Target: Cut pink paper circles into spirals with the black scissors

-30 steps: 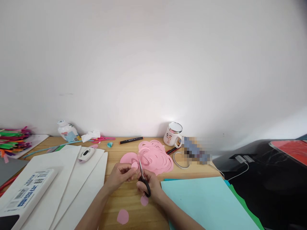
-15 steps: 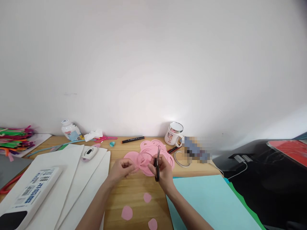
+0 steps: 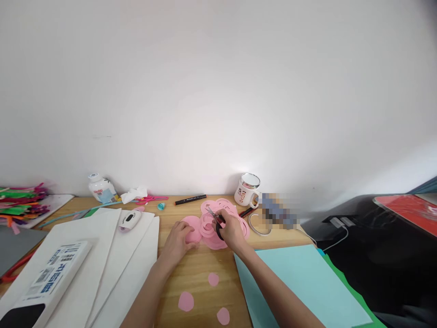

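My right hand (image 3: 229,230) grips black-handled scissors (image 3: 218,221), whose blades point up and left over a pile of pink paper rings (image 3: 213,241). Just left of the pile lie pink paper discs (image 3: 191,222). My left hand (image 3: 177,239) rests on them, its fingers bent over the lower disc and thumb towards its near edge; whether it pinches the paper is unclear. Nearer me on the wooden table (image 3: 184,273) are a small pink piece (image 3: 213,279), a larger one (image 3: 186,301) and another (image 3: 223,315).
White sheets (image 3: 136,255) with a white box (image 3: 51,278) lie left. Light blue paper (image 3: 297,282) is at the right. Behind stand a mug (image 3: 244,193), a black marker (image 3: 190,199), a white bottle (image 3: 102,187) and pink scissors (image 3: 153,198).
My left hand has come down onto the pink discs. The ring held up between my hands is now down on the pile, and the scissors have tilted to the left.
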`<control>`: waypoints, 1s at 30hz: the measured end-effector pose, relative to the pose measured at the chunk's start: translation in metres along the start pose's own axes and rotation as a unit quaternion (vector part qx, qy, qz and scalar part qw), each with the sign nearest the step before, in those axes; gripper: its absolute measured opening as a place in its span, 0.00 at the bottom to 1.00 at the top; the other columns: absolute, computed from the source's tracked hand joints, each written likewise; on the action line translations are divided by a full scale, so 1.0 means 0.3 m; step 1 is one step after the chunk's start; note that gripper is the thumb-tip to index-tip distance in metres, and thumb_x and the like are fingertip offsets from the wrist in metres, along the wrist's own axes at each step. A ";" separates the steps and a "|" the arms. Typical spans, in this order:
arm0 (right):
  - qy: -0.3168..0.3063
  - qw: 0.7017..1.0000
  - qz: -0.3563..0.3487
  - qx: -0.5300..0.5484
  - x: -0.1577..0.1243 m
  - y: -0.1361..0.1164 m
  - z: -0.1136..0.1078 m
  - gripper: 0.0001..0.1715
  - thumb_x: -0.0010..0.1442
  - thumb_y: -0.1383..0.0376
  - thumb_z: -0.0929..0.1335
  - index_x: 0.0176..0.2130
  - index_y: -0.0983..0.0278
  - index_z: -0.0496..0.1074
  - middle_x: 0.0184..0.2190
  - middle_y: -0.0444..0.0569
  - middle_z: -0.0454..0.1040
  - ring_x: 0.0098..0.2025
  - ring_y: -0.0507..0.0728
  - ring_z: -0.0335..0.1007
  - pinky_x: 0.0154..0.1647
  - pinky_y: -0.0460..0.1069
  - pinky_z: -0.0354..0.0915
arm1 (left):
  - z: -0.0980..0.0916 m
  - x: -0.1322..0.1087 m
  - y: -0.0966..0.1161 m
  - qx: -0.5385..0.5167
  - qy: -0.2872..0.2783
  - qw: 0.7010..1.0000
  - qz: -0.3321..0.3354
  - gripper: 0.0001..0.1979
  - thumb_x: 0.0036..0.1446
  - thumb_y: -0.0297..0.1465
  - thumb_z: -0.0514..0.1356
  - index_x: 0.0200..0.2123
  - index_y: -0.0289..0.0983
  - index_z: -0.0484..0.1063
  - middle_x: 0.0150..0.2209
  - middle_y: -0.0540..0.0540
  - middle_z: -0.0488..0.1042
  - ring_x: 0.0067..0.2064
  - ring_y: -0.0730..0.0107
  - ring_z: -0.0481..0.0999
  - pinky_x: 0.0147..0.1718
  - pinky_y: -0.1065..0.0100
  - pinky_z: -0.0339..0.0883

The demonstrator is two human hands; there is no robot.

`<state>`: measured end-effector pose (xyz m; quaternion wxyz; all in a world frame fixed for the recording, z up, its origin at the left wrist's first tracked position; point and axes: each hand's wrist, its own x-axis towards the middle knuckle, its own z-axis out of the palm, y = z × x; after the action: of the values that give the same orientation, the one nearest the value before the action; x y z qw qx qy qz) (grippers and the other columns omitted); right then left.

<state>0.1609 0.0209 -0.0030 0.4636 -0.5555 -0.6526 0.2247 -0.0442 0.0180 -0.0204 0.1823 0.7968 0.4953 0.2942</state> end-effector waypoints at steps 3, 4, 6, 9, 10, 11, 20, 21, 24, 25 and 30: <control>-0.010 0.999 0.007 0.032 0.016 -0.056 -0.026 0.04 0.47 0.66 0.68 0.26 0.61 0.66 0.18 0.41 0.68 0.20 0.53 0.63 0.22 0.46 0.57 | 0.002 -0.002 -0.007 0.009 -0.013 1.000 -0.006 0.14 0.40 0.24 0.69 0.34 0.38 0.76 0.38 0.45 0.75 0.43 0.57 0.72 0.43 0.57 0.68; -0.013 0.999 0.006 0.049 0.023 -0.087 -0.050 0.06 0.49 0.64 0.68 0.26 0.61 0.65 0.18 0.40 0.68 0.21 0.53 0.63 0.22 0.46 0.58 | 0.003 -0.001 -0.009 0.010 -0.014 1.000 -0.008 0.14 0.40 0.23 0.69 0.34 0.38 0.76 0.38 0.45 0.75 0.43 0.57 0.72 0.43 0.57 0.68; -0.022 0.984 0.015 0.174 0.039 -0.155 -0.113 0.10 0.49 0.61 0.70 0.30 0.60 0.64 0.21 0.41 0.70 0.23 0.53 0.66 0.25 0.47 0.62 | 0.005 0.000 -0.011 0.014 -0.013 1.000 -0.011 0.13 0.41 0.24 0.68 0.34 0.38 0.76 0.38 0.44 0.76 0.43 0.56 0.72 0.43 0.57 0.69; 0.024 0.940 0.017 0.340 0.072 -0.227 -0.210 0.15 0.48 0.62 0.73 0.32 0.60 0.64 0.22 0.40 0.69 0.27 0.54 0.69 0.30 0.49 0.65 | 0.007 0.002 -0.013 0.014 -0.011 1.000 -0.011 0.10 0.42 0.26 0.68 0.32 0.38 0.76 0.38 0.44 0.76 0.43 0.56 0.72 0.42 0.57 0.69; 0.049 0.928 0.013 0.369 0.082 -0.231 -0.230 0.15 0.49 0.61 0.73 0.33 0.60 0.64 0.21 0.39 0.68 0.26 0.54 0.69 0.30 0.49 0.66 | 0.007 0.002 -0.013 0.012 -0.011 1.000 -0.012 0.09 0.43 0.26 0.68 0.32 0.38 0.76 0.38 0.44 0.76 0.43 0.57 0.72 0.42 0.57 0.69; 0.061 0.924 0.017 0.378 0.092 -0.223 -0.241 0.16 0.49 0.60 0.73 0.33 0.60 0.64 0.21 0.39 0.69 0.26 0.54 0.69 0.31 0.50 0.66 | 0.007 0.003 -0.013 0.010 -0.012 1.000 -0.012 0.09 0.43 0.26 0.68 0.32 0.38 0.76 0.38 0.44 0.76 0.43 0.57 0.72 0.42 0.57 0.69; 0.064 0.983 0.078 0.153 0.077 0.017 -0.124 0.18 0.40 0.57 0.76 0.29 0.64 0.71 0.19 0.44 0.73 0.22 0.55 0.68 0.24 0.48 0.63 | 0.001 0.006 -0.009 0.000 -0.013 1.000 -0.014 0.09 0.43 0.24 0.67 0.31 0.37 0.76 0.37 0.44 0.76 0.43 0.56 0.72 0.43 0.57 0.68; 0.068 0.984 0.074 0.146 0.079 0.019 -0.117 0.17 0.40 0.58 0.76 0.29 0.64 0.72 0.19 0.43 0.72 0.22 0.55 0.67 0.24 0.49 0.63 | 0.001 0.007 -0.010 -0.002 -0.012 1.000 -0.013 0.09 0.43 0.24 0.67 0.31 0.38 0.76 0.37 0.44 0.76 0.43 0.56 0.72 0.43 0.57 0.68; 0.077 0.984 0.051 0.151 0.104 -0.022 -0.120 0.17 0.42 0.57 0.75 0.29 0.63 0.71 0.20 0.43 0.72 0.24 0.55 0.68 0.26 0.49 0.64 | 0.001 0.007 -0.014 -0.005 -0.011 1.000 -0.010 0.08 0.43 0.25 0.67 0.31 0.38 0.76 0.37 0.44 0.75 0.42 0.56 0.72 0.42 0.57 0.68; 0.083 0.983 0.040 0.160 0.118 -0.048 -0.129 0.18 0.42 0.57 0.75 0.30 0.63 0.70 0.22 0.44 0.73 0.25 0.55 0.69 0.28 0.49 0.65 | 0.001 0.006 -0.015 -0.006 -0.011 1.000 -0.010 0.08 0.43 0.25 0.67 0.30 0.38 0.76 0.36 0.44 0.76 0.42 0.56 0.72 0.42 0.57 0.69; 0.170 0.943 0.015 0.287 0.177 -0.168 -0.202 0.19 0.46 0.58 0.74 0.35 0.61 0.66 0.23 0.41 0.71 0.26 0.53 0.70 0.28 0.47 0.65 | -0.001 0.006 -0.014 -0.017 -0.015 1.000 -0.018 0.13 0.40 0.23 0.67 0.33 0.38 0.76 0.40 0.44 0.76 0.44 0.56 0.73 0.45 0.55 0.68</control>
<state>0.1892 0.0428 0.0851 0.7038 -0.4386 -0.4639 0.3117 -0.0468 0.0213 -0.0220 0.2084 0.7889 0.5020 0.2866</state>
